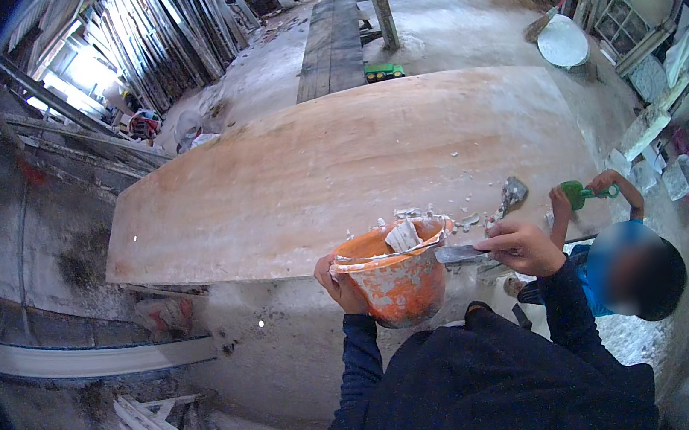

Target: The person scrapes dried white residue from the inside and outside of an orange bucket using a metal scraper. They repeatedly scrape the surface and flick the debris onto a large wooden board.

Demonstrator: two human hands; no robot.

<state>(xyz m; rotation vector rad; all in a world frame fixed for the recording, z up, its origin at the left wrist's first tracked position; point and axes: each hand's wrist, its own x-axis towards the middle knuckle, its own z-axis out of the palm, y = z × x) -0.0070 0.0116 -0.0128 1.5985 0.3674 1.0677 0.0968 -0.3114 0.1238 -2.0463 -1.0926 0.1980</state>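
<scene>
An orange bucket (pixel 405 289), smeared with white plaster, is tilted at the near edge of a large wooden board (pixel 338 164). My left hand (pixel 343 286) is closed on the bucket's left side near the rim. A pale chunk (pixel 403 236), apparently plaster, shows at the bucket's mouth; how full the bucket is cannot be seen. My right hand (pixel 527 248) grips a putty knife (pixel 461 254), its flat grey blade against or just beside the bucket's right rim. White crumbs (pixel 470 221) lie on the board beyond the bucket, next to a plaster-caked grey tool (pixel 514 191).
Close on my right, a person in a blue shirt (pixel 592 270) holds a green toy shovel (pixel 574 194) over the board's edge. Farther off stand a green toy truck (pixel 384 72), a post (pixel 381 4), a dark plank (pixel 330 45) and a white basin (pixel 562 42). Long white mouldings (pixel 104 356) lie left.
</scene>
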